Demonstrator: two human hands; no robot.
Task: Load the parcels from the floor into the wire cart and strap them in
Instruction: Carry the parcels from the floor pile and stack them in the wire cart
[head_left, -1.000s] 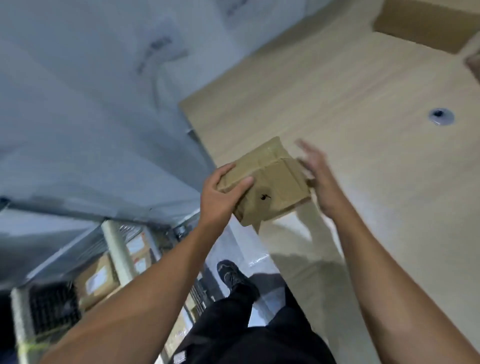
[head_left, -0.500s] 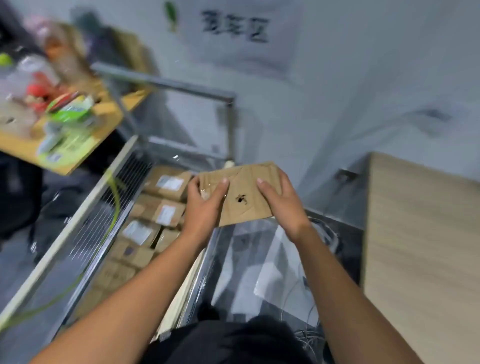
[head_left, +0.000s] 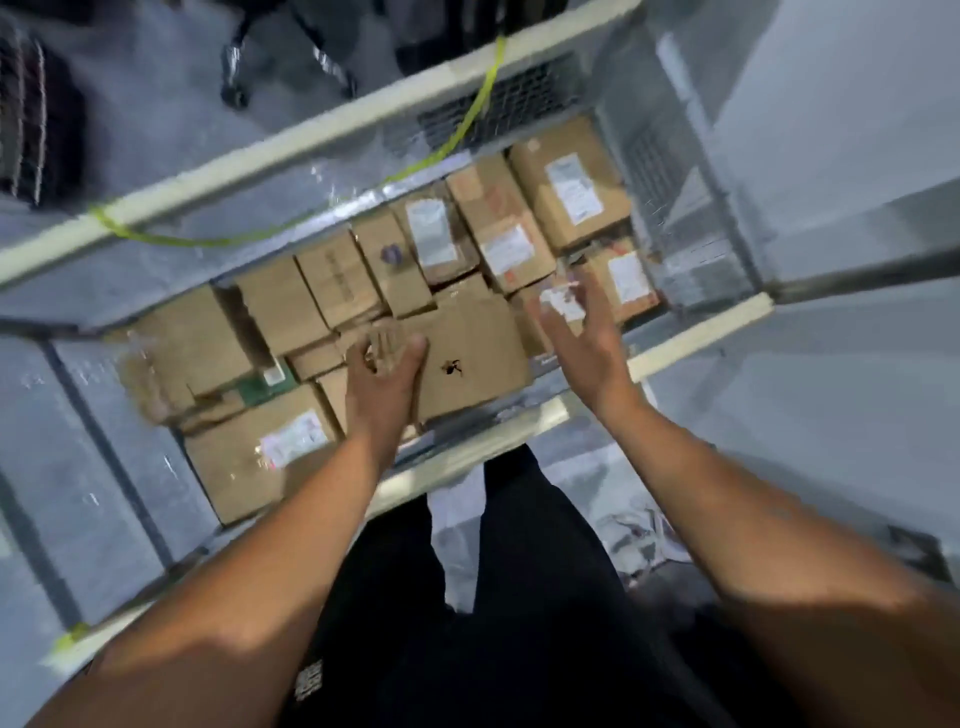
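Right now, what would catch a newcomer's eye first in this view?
The wire cart, packed with labelled cardboard parcels, fills the middle of the view. Over its near side the left hand grips a brown parcel with a black mark on top, while the right hand hangs open beside it, off the parcel. A yellow-green strap trails across the cart's far rail.

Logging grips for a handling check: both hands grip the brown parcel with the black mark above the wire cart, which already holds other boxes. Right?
Not both. The head view shows only the left hand gripping the parcel; the right hand is open beside it, gripping nothing. The rest holds: it is above the wire cart, which already holds other boxes.
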